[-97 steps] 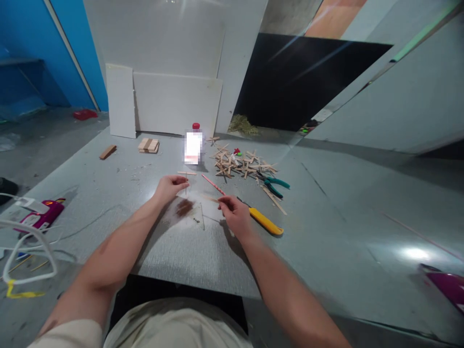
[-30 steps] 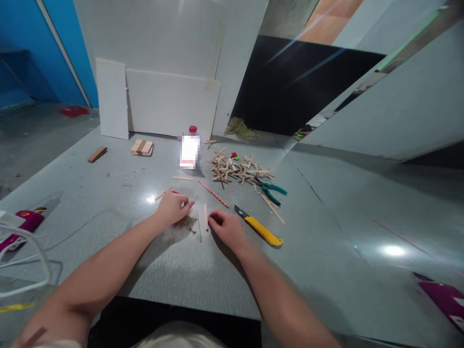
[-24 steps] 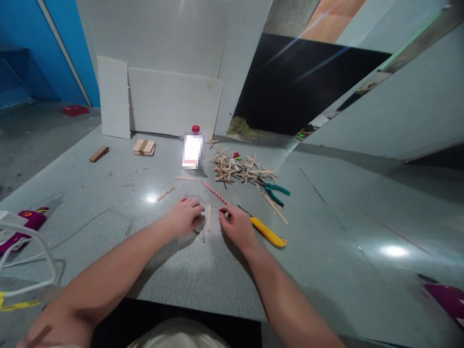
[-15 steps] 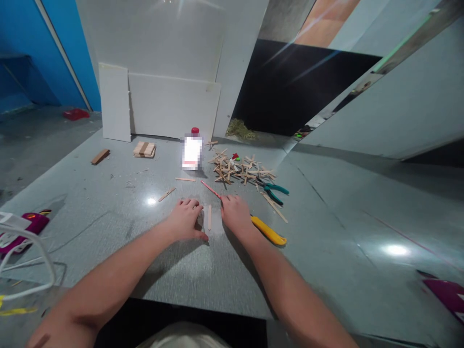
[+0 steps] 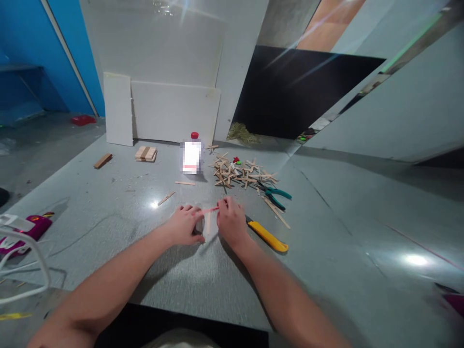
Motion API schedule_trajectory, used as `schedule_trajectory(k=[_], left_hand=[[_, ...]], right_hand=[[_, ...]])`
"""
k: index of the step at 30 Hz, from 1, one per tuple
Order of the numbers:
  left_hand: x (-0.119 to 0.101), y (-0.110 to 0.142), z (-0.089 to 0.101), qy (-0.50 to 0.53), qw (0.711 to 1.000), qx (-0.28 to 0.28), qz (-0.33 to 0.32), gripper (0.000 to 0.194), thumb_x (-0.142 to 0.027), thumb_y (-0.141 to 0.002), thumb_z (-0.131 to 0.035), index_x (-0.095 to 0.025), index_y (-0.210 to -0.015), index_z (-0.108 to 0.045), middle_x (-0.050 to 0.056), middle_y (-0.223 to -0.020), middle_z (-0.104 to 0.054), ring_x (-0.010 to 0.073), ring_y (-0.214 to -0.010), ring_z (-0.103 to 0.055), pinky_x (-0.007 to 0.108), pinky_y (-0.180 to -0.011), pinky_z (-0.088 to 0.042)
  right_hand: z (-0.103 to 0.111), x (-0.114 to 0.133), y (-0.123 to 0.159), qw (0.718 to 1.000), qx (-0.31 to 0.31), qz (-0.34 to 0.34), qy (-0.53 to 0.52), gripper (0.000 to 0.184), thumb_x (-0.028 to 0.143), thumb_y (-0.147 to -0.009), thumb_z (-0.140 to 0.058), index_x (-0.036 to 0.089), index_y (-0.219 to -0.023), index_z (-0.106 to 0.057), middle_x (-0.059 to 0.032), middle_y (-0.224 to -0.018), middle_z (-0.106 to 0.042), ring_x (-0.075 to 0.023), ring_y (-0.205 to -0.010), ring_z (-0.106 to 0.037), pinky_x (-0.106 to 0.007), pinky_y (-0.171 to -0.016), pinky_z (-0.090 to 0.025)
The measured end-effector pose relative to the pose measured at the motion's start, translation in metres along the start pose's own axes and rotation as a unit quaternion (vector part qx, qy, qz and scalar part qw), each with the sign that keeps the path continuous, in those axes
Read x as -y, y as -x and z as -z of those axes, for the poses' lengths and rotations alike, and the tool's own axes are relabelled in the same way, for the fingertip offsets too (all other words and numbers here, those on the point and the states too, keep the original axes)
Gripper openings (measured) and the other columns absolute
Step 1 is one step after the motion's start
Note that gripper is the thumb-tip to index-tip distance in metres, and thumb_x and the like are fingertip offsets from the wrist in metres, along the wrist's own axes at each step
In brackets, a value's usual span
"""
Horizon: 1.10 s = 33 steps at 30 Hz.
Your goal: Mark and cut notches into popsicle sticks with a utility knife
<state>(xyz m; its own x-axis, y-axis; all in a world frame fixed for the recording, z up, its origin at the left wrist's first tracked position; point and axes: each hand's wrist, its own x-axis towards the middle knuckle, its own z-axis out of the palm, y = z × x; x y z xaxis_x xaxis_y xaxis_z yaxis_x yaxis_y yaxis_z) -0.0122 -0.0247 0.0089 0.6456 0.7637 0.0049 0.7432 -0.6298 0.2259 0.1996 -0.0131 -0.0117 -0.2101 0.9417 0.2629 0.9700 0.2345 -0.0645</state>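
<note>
My right hand (image 5: 230, 223) is closed on a thin pink stick (image 5: 207, 210), which lies crosswise toward my left hand (image 5: 184, 224). My left hand rests on the grey board, fingers curled down beside a small wooden stick (image 5: 208, 224) that lies between the two hands. A yellow utility knife (image 5: 267, 235) lies just right of my right hand.
A pile of wooden sticks (image 5: 239, 171) and green-handled pliers (image 5: 276, 195) lie beyond the hands. A red-capped bottle (image 5: 192, 153) stands further back, with loose sticks (image 5: 166, 197) and a small wooden stack (image 5: 146, 153) to the left. A pink tool (image 5: 29, 227) and white cable (image 5: 25, 251) sit at the left edge.
My right hand reached up to the pink stick, took hold of it and swung it sideways over the wooden stick. My left hand came down flat beside the wooden stick.
</note>
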Motion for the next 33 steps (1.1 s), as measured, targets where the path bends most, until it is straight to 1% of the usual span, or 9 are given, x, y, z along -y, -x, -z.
schedule_trajectory(k=[3, 6, 10, 14, 20, 23, 26, 30, 33], left_hand=[[0.002, -0.001, -0.001, 0.011, 1.000, -0.003, -0.009, 0.073, -0.070, -0.079, -0.082, -0.020, -0.129, -0.067, 0.013, -0.141, -0.064, 0.0359, -0.126, -0.060, 0.052, -0.106, -0.047], [0.003, -0.002, -0.002, 0.017, 1.000, -0.006, -0.010, 0.081, -0.072, -0.073, -0.086, -0.020, -0.131, -0.067, 0.014, -0.143, -0.064, 0.0378, -0.126, -0.061, 0.050, -0.104, -0.045], [-0.001, -0.002, -0.001, 0.009, 1.000, -0.005, -0.010, 0.079, -0.070, -0.073, -0.086, -0.019, -0.131, -0.066, 0.015, -0.142, -0.064, 0.0391, -0.125, -0.060, 0.051, -0.102, -0.044], [-0.011, -0.001, 0.001, -0.004, 1.000, 0.006, -0.027, 0.066, -0.062, -0.079, -0.083, -0.021, -0.127, -0.066, 0.014, -0.137, -0.066, 0.0378, -0.124, -0.061, 0.049, -0.100, -0.043], [-0.017, -0.002, -0.001, -0.009, 1.000, 0.009, -0.016, 0.070, -0.067, -0.083, -0.078, -0.016, -0.129, -0.065, 0.019, -0.137, -0.064, 0.0406, -0.125, -0.060, 0.053, -0.101, -0.041], [-0.013, -0.002, -0.001, 0.000, 1.000, 0.010, -0.016, 0.075, -0.071, -0.081, -0.078, -0.018, -0.132, -0.064, 0.018, -0.139, -0.063, 0.0391, -0.125, -0.060, 0.052, -0.103, -0.041], [-0.008, -0.002, -0.003, 0.006, 1.000, 0.011, -0.012, 0.081, -0.075, -0.078, -0.079, -0.019, -0.135, -0.063, 0.018, -0.140, -0.062, 0.0385, -0.124, -0.060, 0.051, -0.103, -0.042], [-0.005, -0.004, -0.005, 0.013, 1.000, 0.012, -0.005, 0.090, -0.080, -0.072, -0.081, -0.018, -0.135, -0.063, 0.019, -0.139, -0.061, 0.0404, -0.124, -0.059, 0.052, -0.104, -0.043], [-0.004, -0.006, -0.005, 0.017, 1.000, 0.017, -0.011, 0.093, -0.081, -0.069, -0.083, -0.018, -0.135, -0.062, 0.018, -0.139, -0.062, 0.0396, -0.124, -0.060, 0.052, -0.104, -0.042]], right_hand=[[-0.001, -0.008, 0.006, 0.997, 0.002, 0.052, -0.060, 0.031, 0.037, -0.103, -0.069, 0.018, -0.127, -0.067, -0.0092, -0.129, -0.069, -0.0241, -0.111, -0.070, -0.046, -0.095, -0.062], [-0.004, -0.016, 0.005, 0.989, 0.015, 0.094, -0.116, 0.029, 0.037, -0.104, -0.069, 0.018, -0.126, -0.067, -0.0085, -0.125, -0.070, -0.0222, -0.105, -0.071, -0.042, -0.090, -0.063], [-0.003, -0.030, -0.006, 0.971, 0.038, 0.156, -0.178, 0.026, 0.037, -0.104, -0.068, 0.017, -0.121, -0.068, -0.0072, -0.119, -0.072, -0.0202, -0.099, -0.072, -0.040, -0.087, -0.064], [0.000, -0.042, -0.013, 0.958, 0.052, 0.186, -0.212, 0.021, 0.037, -0.106, -0.065, 0.018, -0.114, -0.070, -0.0054, -0.111, -0.074, -0.0177, -0.093, -0.072, -0.038, -0.085, -0.063], [-0.005, -0.036, 0.008, 0.957, 0.087, 0.202, -0.188, 0.018, 0.021, -0.104, -0.060, 0.019, -0.116, -0.073, -0.0089, -0.112, -0.075, -0.0222, -0.107, -0.071, -0.039, -0.095, -0.059], [-0.002, -0.045, 0.011, 0.965, 0.125, 0.176, -0.146, 0.023, 0.025, -0.105, -0.062, 0.019, -0.126, -0.070, -0.0112, -0.122, -0.073, -0.0235, -0.111, -0.070, -0.041, -0.098, -0.059], [0.006, -0.074, 0.007, 0.978, 0.173, 0.087, -0.078, 0.033, 0.039, -0.104, -0.068, 0.019, -0.131, -0.065, -0.0092, -0.126, -0.069, -0.0228, -0.106, -0.071, -0.043, -0.091, -0.063], [0.011, -0.122, 0.006, 0.965, 0.261, 0.006, -0.019, 0.028, 0.039, -0.105, -0.066, 0.022, -0.127, -0.068, -0.0095, -0.131, -0.069, -0.0220, -0.108, -0.070, -0.042, -0.093, -0.063], [0.003, -0.144, 0.008, 0.958, 0.286, -0.020, -0.015, 0.031, 0.039, -0.104, -0.068, 0.021, -0.129, -0.067, -0.0099, -0.131, -0.069, -0.0229, -0.109, -0.071, -0.043, -0.093, -0.063]])
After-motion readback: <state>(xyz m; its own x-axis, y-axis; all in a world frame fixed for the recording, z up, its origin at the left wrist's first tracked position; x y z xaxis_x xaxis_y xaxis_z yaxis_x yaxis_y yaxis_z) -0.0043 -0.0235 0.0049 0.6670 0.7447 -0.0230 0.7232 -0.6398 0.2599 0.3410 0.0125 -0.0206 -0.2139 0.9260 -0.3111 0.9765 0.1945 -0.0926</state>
